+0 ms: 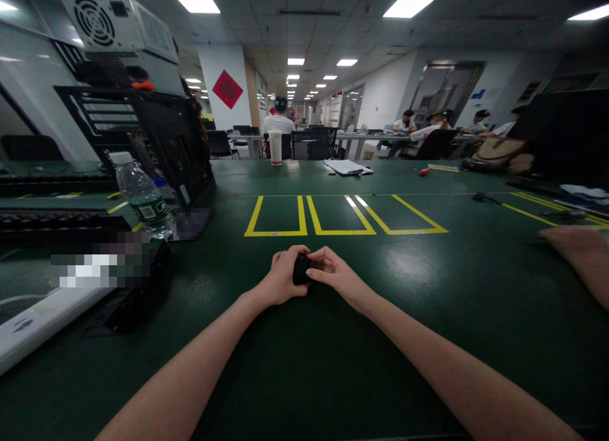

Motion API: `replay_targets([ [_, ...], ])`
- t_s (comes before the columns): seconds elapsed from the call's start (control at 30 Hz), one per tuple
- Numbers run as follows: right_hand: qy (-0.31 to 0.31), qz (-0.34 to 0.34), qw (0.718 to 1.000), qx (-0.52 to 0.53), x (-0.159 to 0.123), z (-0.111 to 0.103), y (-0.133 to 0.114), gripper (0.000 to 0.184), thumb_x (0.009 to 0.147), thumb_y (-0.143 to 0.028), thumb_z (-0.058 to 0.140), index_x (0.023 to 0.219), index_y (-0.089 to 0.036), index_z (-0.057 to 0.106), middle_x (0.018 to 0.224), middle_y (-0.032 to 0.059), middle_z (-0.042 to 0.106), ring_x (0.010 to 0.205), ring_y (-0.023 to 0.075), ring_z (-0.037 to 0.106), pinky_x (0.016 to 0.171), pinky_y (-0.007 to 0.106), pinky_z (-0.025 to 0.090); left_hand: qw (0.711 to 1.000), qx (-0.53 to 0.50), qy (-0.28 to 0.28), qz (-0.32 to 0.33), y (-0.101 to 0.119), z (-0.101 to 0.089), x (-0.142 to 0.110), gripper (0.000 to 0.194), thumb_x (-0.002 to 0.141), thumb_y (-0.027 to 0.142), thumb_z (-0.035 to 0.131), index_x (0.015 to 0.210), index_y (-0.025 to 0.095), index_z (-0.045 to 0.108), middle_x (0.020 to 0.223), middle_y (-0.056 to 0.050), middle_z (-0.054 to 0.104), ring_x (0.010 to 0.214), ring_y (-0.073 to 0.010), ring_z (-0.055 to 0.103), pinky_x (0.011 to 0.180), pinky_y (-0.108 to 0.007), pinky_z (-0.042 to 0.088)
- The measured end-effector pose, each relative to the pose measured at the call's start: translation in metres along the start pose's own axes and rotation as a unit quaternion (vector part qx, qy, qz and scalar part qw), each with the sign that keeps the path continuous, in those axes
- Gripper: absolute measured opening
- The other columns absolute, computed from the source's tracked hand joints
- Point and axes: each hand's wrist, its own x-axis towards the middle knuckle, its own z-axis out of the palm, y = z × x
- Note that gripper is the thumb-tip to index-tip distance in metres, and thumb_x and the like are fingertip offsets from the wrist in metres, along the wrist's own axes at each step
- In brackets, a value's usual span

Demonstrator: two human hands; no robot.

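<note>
Both my hands meet over a small black object (301, 269) on the dark green table (428, 314). My left hand (281, 277) curls around its left side with the fingers closed. My right hand (333, 273) grips its right side, thumb and fingers pinched on it. The object is mostly hidden by my fingers, so I cannot make out what it is. It sits just in front of three yellow taped rectangles (333, 216).
A water bottle (143, 197) and an open black computer case (157, 139) with a power supply (118, 28) on top stand at the left. A white strip (42, 317) lies near the left edge. Another person's arm (578, 254) rests at the right. A cup (276, 148), papers (347, 167) and seated people are farther back.
</note>
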Motion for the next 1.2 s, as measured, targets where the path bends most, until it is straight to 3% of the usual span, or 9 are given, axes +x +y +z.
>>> replay_targets([
  [0.27, 0.019, 0.028, 0.999, -0.019, 0.003, -0.002, 0.004, 0.034, 0.067, -0.029, 0.060, 0.097, -0.021, 0.047, 0.101, 0.0033, 0.051, 0.099, 0.0169, 0.048, 0.088, 0.037, 0.036, 1.000, 0.003, -0.006, 0.001, -0.005, 0.003, 0.000, 0.057, 0.060, 0.019, 0.060, 0.110, 0.026, 0.033, 0.110, -0.002, 0.042, 0.104, -0.0246, 0.038, 0.090, -0.042, 0.029],
  [0.47, -0.008, 0.018, 1.000, -0.006, 0.001, -0.002, 0.001, 0.032, 0.065, -0.025, 0.062, 0.093, -0.023, 0.046, 0.098, 0.0010, 0.051, 0.094, 0.0163, 0.050, 0.083, 0.037, 0.040, 1.000, 0.000, -0.013, -0.010, -0.002, 0.000, 0.000, 0.057, 0.060, 0.019, 0.060, 0.110, 0.026, 0.033, 0.111, -0.003, 0.041, 0.106, -0.0257, 0.037, 0.089, -0.043, 0.029],
  [0.93, 0.027, 0.028, 0.998, -0.039, 0.002, -0.002, 0.005, 0.032, 0.068, -0.033, 0.057, 0.097, -0.021, 0.048, 0.101, 0.0036, 0.051, 0.098, 0.0175, 0.047, 0.088, 0.039, 0.034, 1.000, -0.004, -0.028, -0.003, 0.003, -0.004, -0.001, 0.055, 0.062, 0.019, 0.058, 0.111, 0.026, 0.033, 0.111, -0.003, 0.042, 0.105, -0.0252, 0.038, 0.090, -0.043, 0.029],
  [1.2, 0.002, 0.006, 1.000, -0.006, 0.000, 0.000, 0.000, 0.029, 0.066, -0.029, 0.060, 0.091, -0.023, 0.046, 0.097, 0.0012, 0.051, 0.093, 0.0162, 0.050, 0.082, 0.036, 0.040, 0.999, -0.006, -0.037, -0.017, 0.009, -0.008, -0.002, 0.055, 0.062, 0.017, 0.057, 0.110, 0.026, 0.034, 0.112, -0.003, 0.041, 0.106, -0.0264, 0.037, 0.088, -0.044, 0.030],
])
